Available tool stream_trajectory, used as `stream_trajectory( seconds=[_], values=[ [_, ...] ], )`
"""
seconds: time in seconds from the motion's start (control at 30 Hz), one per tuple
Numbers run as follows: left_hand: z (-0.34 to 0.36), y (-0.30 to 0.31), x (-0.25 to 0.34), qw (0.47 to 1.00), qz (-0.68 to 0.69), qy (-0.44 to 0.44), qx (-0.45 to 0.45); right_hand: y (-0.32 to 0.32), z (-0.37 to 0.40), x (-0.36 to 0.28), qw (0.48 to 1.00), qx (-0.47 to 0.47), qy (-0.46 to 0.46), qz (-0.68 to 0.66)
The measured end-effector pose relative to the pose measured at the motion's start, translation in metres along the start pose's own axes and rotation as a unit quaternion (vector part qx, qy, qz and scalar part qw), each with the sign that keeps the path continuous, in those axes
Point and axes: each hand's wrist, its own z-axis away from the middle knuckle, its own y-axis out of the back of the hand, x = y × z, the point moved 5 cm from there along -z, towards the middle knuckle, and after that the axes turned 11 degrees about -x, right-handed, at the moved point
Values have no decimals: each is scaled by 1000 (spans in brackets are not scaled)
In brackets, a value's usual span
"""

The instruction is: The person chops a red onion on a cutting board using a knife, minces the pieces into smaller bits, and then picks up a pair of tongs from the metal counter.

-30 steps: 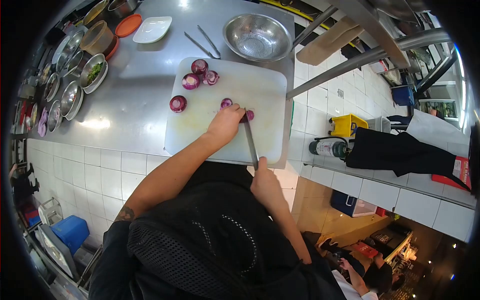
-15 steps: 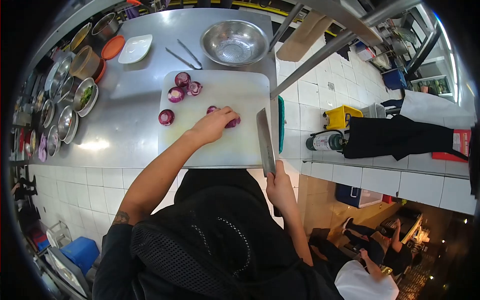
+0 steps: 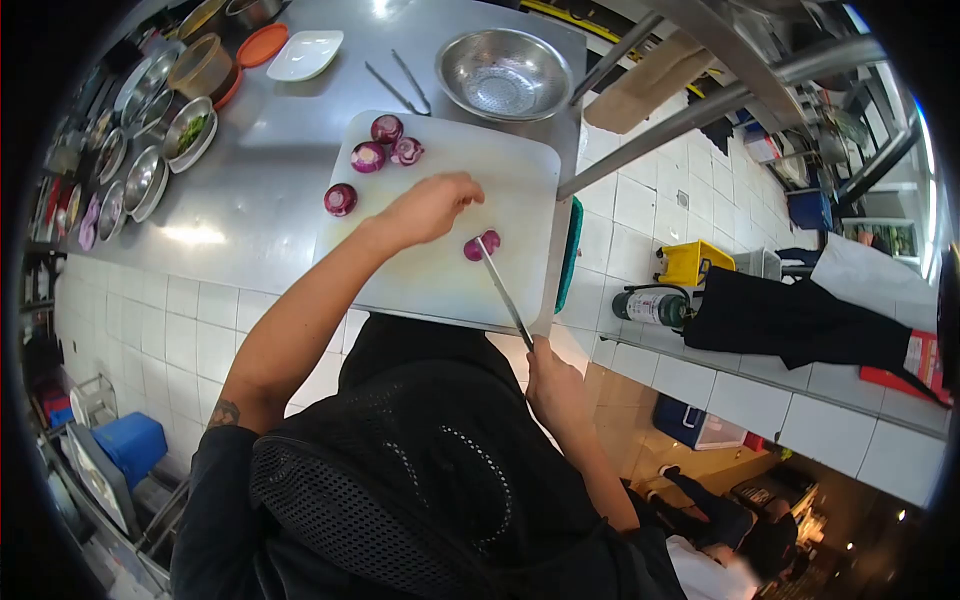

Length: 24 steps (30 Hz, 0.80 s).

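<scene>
My right hand grips the handle of a cleaver, its blade edge-down on a peeled red onion on the white cutting board. Purple onion shows on both sides of the blade tip. Over the board, up and left of that onion, hovers my left hand, apart from it. Its fingers are loosely bent and nothing shows in them, though the palm side is hidden. Several more red onions sit at the board's upper left, one of them lower down by the left edge.
Beyond the board are metal tongs, a perforated steel colander and a white dish. Bowls and containers crowd the steel table's left side. A metal post rises at the right corner. People are at lower right.
My left hand has let go of the onion and lifted up and away. The cleaver has swung left from beside the board onto the onion. The view has shifted slightly.
</scene>
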Motion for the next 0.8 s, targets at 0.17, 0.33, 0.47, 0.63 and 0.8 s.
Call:
stream_trajectory(
  seconds=[0.17, 0.33, 0.47, 0.63, 0.8],
  values=[
    [6, 37, 7, 998, -9, 21, 65, -4, -8, 6, 997, -41, 17, 62],
    [23, 42, 10, 996, -1, 52, 75, 6, -4, -4, 990, -98, -22, 94],
    [26, 35, 3, 995, -13, 33, 97, 3, -10, 2, 987, -123, -30, 95],
    [15, -8, 6, 999, -31, -41, -16, 7, -3, 7, 987, -121, -36, 101],
    [-5, -56, 3, 987, 4, -27, -160, 17, 3, 9, 987, -112, -31, 112]
  ],
)
